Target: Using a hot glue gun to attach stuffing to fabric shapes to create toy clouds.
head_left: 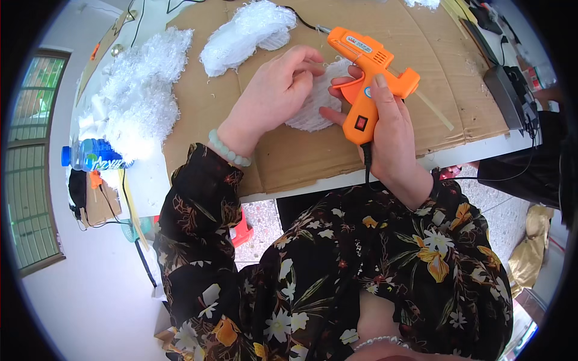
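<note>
My right hand (394,129) is wrapped round the handle of an orange hot glue gun (361,51), its thumb along the back and some fingers at the trigger. The gun's nozzle points up and left, and a pale glue stick (435,110) trails from its rear. My left hand (274,90) is closed beside the gun, fingers curled in; whatever lies between them is hidden. Under both hands rests a fluffy white mesh piece (310,113), partly covered by them. A second white fluffy piece (241,39) lies farther off on the cardboard sheet (445,48).
At the left sits a large heap of white fluffy material (144,78), with a blue-capped bottle (93,154) on its side. A black box (504,96) and cables are at the right edge, near another person's dark clothing (524,162). A red stool (242,230) shows below the table.
</note>
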Demonstrator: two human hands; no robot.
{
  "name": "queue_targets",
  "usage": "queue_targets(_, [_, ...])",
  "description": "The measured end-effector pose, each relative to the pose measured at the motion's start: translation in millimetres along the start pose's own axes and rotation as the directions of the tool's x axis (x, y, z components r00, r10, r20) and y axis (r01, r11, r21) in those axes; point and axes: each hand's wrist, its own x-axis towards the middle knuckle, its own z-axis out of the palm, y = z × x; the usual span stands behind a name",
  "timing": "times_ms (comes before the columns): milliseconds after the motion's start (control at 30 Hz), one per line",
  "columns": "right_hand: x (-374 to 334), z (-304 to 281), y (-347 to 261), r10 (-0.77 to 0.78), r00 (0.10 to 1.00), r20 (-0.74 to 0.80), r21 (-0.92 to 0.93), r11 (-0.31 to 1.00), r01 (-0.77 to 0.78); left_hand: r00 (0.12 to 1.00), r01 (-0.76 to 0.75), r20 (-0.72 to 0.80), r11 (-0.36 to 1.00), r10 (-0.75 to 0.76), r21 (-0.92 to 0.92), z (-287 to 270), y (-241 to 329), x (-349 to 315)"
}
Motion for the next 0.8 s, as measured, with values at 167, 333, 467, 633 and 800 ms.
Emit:
queue_targets(167, [-4,2,-3,0.013,1.0,-0.012,-0.003,1.0,-0.013,0.934,-0.321,-0.036,0.877,0.356,0.357,9,4,-14])
queue_targets(333, [-3,-1,-21,-0.065,0.997,-0.036,0.003,0.998,0.066,0.876,-0.409,0.02,0.719,0.483,0.561,5,6,-13])
queue_targets(467, [5,-12,-36,-0.176,0.983,-0.047,-0.011,0.984,0.175,0.923,-0.326,-0.111,0.903,0.367,0.279,2,8,-4])
queue_targets(633, [18,-17,-39,-0.208,0.972,-0.107,-0.035,0.978,0.205,0.944,-0.296,-0.08,0.93,0.319,0.218,9,2,11])
queue_targets(800, [19,-20,-38,-0.155,0.98,-0.128,-0.022,0.988,0.153,0.9,-0.405,-0.044,0.868,0.434,0.288,19,2,16])
